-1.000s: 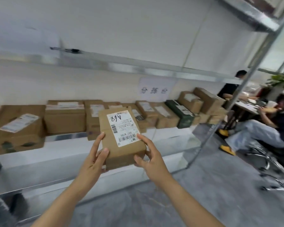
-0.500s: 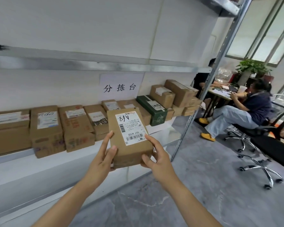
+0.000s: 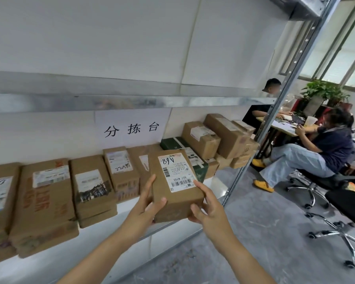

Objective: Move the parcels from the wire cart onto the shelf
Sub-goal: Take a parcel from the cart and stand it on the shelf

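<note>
Parcel (image 3: 177,186) nearer white shelf (image 3: 131,203) now

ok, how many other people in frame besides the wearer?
2. One in black at the desk, partly behind the shelf post; one in a navy top seated right of it. More may be hidden.

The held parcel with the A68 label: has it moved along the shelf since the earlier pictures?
Yes. The held parcel has moved rightward along the shelf: it now overlaps the green box, below the paper sign.
</note>
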`<act>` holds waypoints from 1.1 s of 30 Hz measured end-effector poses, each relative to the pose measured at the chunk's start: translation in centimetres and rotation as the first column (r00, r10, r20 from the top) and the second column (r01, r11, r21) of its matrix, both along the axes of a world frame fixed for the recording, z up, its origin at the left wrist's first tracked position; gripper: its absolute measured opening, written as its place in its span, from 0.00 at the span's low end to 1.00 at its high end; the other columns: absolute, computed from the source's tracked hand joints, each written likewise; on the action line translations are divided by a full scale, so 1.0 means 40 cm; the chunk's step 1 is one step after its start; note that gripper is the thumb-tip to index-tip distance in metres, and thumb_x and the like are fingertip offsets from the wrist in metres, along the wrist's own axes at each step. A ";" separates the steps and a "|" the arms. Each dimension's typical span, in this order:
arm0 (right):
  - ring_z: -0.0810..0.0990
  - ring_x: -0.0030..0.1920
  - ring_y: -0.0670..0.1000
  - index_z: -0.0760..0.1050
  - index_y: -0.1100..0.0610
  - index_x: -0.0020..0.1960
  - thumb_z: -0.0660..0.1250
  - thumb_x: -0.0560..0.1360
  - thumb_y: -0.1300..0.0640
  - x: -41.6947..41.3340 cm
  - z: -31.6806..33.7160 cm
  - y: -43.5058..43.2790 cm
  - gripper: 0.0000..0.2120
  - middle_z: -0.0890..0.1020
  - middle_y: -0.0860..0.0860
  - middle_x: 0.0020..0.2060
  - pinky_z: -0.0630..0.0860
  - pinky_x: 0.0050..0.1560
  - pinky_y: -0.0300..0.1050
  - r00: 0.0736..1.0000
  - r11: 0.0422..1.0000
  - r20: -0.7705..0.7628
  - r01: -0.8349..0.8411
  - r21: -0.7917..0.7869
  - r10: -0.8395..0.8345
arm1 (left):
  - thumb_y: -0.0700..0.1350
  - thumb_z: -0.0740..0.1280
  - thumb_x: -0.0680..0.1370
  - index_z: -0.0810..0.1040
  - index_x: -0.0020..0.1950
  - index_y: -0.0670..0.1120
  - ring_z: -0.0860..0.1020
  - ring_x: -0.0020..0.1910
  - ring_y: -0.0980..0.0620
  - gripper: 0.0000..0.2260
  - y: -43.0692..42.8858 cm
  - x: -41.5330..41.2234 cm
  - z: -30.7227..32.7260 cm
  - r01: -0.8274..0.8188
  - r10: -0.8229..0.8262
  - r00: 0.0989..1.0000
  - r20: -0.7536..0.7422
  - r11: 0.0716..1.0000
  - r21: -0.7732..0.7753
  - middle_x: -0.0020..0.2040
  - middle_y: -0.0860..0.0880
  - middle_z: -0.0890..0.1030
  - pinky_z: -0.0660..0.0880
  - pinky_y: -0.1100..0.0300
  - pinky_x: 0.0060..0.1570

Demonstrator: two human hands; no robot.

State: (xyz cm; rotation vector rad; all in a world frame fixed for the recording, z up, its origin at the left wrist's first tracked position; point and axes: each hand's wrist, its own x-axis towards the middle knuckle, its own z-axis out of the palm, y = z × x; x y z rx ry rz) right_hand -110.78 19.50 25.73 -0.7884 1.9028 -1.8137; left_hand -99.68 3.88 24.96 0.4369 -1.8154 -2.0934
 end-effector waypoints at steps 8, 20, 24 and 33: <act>0.74 0.63 0.52 0.68 0.37 0.65 0.62 0.80 0.63 -0.243 0.022 -0.037 0.23 0.70 0.47 0.67 0.82 0.49 0.48 0.999 0.999 -0.042 -0.035 -0.016 0.034 | 0.40 0.71 0.72 0.48 0.68 0.70 0.70 0.67 0.51 0.42 -0.030 -0.230 -0.005 0.016 -0.038 0.993 -0.111 0.980 -0.196 0.71 0.55 0.64 0.76 0.66 0.51; 0.68 0.67 0.53 0.67 0.43 0.68 0.60 0.80 0.61 -0.583 0.039 -0.132 0.20 0.66 0.49 0.69 0.81 0.51 0.58 0.980 0.981 0.054 -0.194 0.018 0.193 | 0.48 0.67 0.75 0.43 0.75 0.61 0.73 0.60 0.64 0.39 -0.075 -0.507 0.004 -0.081 0.094 0.995 0.027 0.949 -0.303 0.66 0.58 0.69 0.73 0.71 0.52; 0.66 0.68 0.52 0.66 0.43 0.67 0.60 0.80 0.63 -0.658 0.016 -0.151 0.21 0.66 0.48 0.68 0.81 0.51 0.56 0.970 0.969 0.072 -0.236 0.074 0.230 | 0.48 0.66 0.77 0.42 0.75 0.59 0.73 0.56 0.62 0.38 -0.065 -0.563 -0.021 -0.136 0.186 0.978 0.094 0.911 -0.390 0.64 0.56 0.70 0.71 0.77 0.46; 0.78 0.50 0.48 0.65 0.50 0.72 0.64 0.79 0.57 -0.744 -0.026 -0.200 0.22 0.75 0.40 0.52 0.80 0.54 0.50 0.813 0.939 -0.509 -0.128 0.319 0.284 | 0.48 0.67 0.76 0.45 0.75 0.59 0.78 0.51 0.54 0.37 -0.112 -0.627 -0.070 -0.246 0.363 0.922 0.133 0.816 -0.523 0.56 0.51 0.77 0.73 0.59 0.56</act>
